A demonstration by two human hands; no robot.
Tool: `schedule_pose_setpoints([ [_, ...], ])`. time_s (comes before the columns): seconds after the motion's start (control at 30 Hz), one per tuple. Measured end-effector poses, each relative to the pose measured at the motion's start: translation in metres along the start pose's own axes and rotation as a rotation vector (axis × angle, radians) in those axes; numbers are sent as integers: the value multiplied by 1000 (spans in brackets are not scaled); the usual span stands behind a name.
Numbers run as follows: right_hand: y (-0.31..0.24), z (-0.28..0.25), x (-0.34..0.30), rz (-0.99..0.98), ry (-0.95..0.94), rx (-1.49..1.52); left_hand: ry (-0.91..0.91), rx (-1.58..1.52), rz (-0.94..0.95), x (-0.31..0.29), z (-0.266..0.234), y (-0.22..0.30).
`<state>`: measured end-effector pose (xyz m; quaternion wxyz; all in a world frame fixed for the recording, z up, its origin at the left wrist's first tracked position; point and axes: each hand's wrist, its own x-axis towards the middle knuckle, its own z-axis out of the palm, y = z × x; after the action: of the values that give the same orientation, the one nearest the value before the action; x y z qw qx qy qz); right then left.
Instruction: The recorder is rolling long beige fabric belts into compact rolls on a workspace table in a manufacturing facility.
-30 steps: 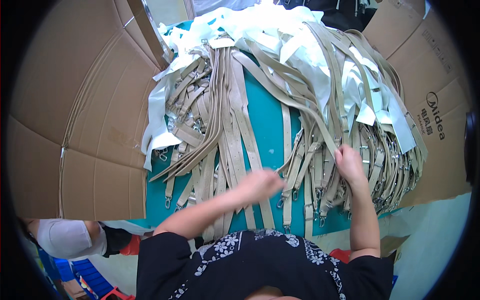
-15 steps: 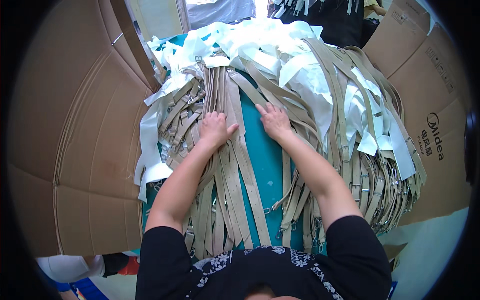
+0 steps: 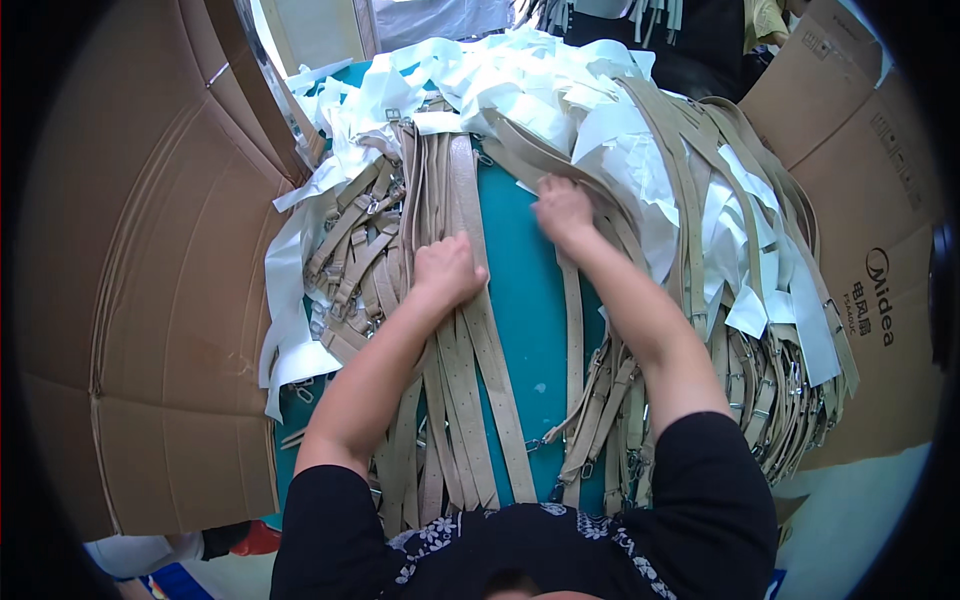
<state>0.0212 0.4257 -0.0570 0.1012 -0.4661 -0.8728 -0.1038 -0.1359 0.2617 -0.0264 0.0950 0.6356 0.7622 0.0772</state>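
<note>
Beige straps (image 3: 465,190) under left hand (image 3: 449,270), fingers curled; right hand (image 3: 566,212) fingers bent, blurred; can't tell if either grips; white paper (image 3: 500,78) beyond fingertips.

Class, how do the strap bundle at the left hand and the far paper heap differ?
The strap bundle is beige; the paper heap is white. The strap bundle lies in long, near-parallel lengths; the paper heap is crumpled. The left hand is at the strap bundle, away from the paper heap. Both are on the green table.
</note>
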Motion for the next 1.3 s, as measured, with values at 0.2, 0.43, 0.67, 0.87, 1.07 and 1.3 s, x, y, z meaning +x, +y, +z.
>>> schedule_pose_setpoints([
  [0.2, -104, -59, -85, -165, 231, 310, 157, -626, -77, 2, -3, -45],
  [0.43, -115, -52, -85, 191, -117, 456, 413, -660, -48, -5, 9, -39],
  [0.67, -82, -16, -66, 713, -441, 1451, 402, -650, -68, -13, 9, -40],
  [0.87, -52, -50, -131, 879, -765, 1860, 370, -608, -12, -16, 7, -42],
  [1.07, -40, -105, -215, 857, -839, 1952, 557, -623, 241, -17, -14, -53],
  [1.3, -61, -140, -333, 658, -795, 1893, 622, -135, -157, -2, -37, -171],
])
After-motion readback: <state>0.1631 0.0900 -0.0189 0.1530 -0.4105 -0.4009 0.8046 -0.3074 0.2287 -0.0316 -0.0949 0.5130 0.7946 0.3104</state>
